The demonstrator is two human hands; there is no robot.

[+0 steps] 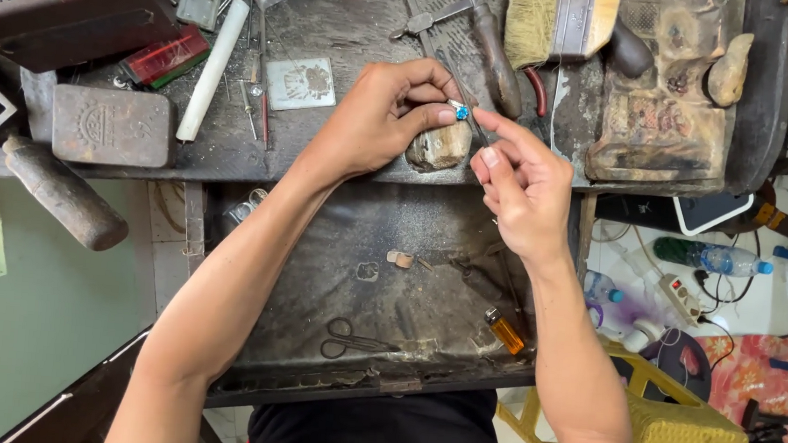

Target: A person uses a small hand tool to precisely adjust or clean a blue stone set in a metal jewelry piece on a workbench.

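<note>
My left hand (386, 110) pinches a small ring with a blue stone (460, 111) between thumb and fingers, resting it against a worn wooden bench peg (437, 148) at the bench edge. My right hand (520, 186) holds a thin metal tool (456, 84) whose shaft runs up and left past the stone. The two hands nearly touch at the ring.
The dark workbench (353, 31) carries a white rod (212, 57), a metal plate (300, 83), a steel block (111, 124), pliers (484, 32) and a brush (560, 19). The tray below (316, 253) holds scissors (347, 340) and an orange lighter (504, 331). A wooden handle (63, 194) sticks out at left.
</note>
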